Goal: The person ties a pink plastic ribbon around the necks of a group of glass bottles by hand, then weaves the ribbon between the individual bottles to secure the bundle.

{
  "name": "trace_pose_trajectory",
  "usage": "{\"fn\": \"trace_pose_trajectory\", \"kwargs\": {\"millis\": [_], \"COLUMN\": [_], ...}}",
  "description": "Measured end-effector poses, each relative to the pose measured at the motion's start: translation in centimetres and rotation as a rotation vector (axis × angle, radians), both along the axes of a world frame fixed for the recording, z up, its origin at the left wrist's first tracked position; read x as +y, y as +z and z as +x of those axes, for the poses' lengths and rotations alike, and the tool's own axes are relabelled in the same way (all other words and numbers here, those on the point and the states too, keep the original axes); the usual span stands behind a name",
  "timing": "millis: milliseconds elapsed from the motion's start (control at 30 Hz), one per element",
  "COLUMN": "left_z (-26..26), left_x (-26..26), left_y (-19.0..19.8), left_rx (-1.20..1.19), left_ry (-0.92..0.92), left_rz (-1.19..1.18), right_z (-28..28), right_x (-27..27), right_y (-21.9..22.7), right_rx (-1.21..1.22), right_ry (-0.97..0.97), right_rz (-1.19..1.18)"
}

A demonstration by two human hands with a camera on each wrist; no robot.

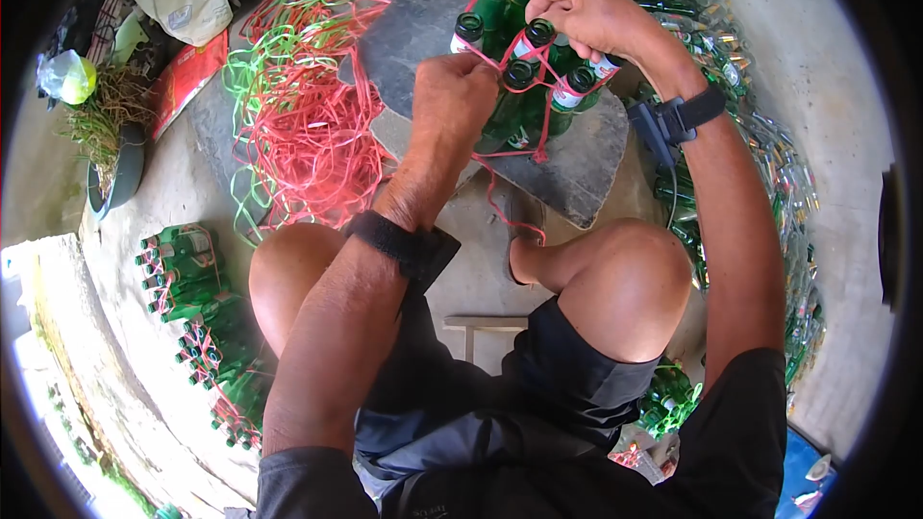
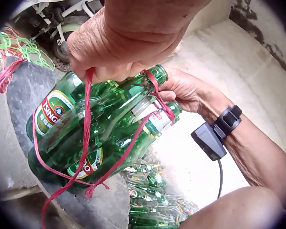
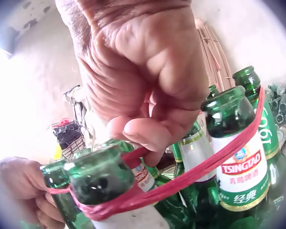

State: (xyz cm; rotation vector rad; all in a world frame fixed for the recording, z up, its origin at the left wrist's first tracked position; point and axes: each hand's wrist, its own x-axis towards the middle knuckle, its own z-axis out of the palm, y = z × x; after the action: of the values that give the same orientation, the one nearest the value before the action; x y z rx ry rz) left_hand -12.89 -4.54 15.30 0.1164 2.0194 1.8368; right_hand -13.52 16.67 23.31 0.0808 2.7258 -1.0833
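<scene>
Several green glass beer bottles stand grouped on a dark stone slab, with red plastic string looped round their necks and bodies. My left hand is at the near left of the group, fingers curled round a strand that runs down the bottles' side. Above the far right necks is my right hand; its thumb and fingers pinch the red string among the necks. One strand stretches across a labelled bottle in the right wrist view. A loose string end hangs below the slab's front edge.
A heap of red and green string lies left of the slab. Tied bundles of green bottles stand on the floor at left. Many loose bottles are piled along the right wall. A plant pot is at far left.
</scene>
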Motion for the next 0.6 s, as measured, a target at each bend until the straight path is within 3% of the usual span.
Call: {"fn": "trace_pose_trajectory", "kwargs": {"millis": [433, 500, 600], "left_z": [-1.2, -1.3, -1.7], "left_x": [-1.6, -2.2, -3.1], "left_y": [0.2, 0.4, 0.9], "left_rx": [0.098, 0.095, 0.154], "left_ry": [-0.006, 0.003, -0.022], "left_rz": [-0.070, -0.032, -0.002], "right_z": [1.0, 0.9, 1.1], "right_x": [0.5, 0.9, 0.9], "right_y": [-0.5, -1.2, -1.9], "right_rx": [0.125, 0.288, 0.330], "right_ry": [0.094, 0.179, 0.155], "right_rz": [0.150, 0.241, 0.215]}}
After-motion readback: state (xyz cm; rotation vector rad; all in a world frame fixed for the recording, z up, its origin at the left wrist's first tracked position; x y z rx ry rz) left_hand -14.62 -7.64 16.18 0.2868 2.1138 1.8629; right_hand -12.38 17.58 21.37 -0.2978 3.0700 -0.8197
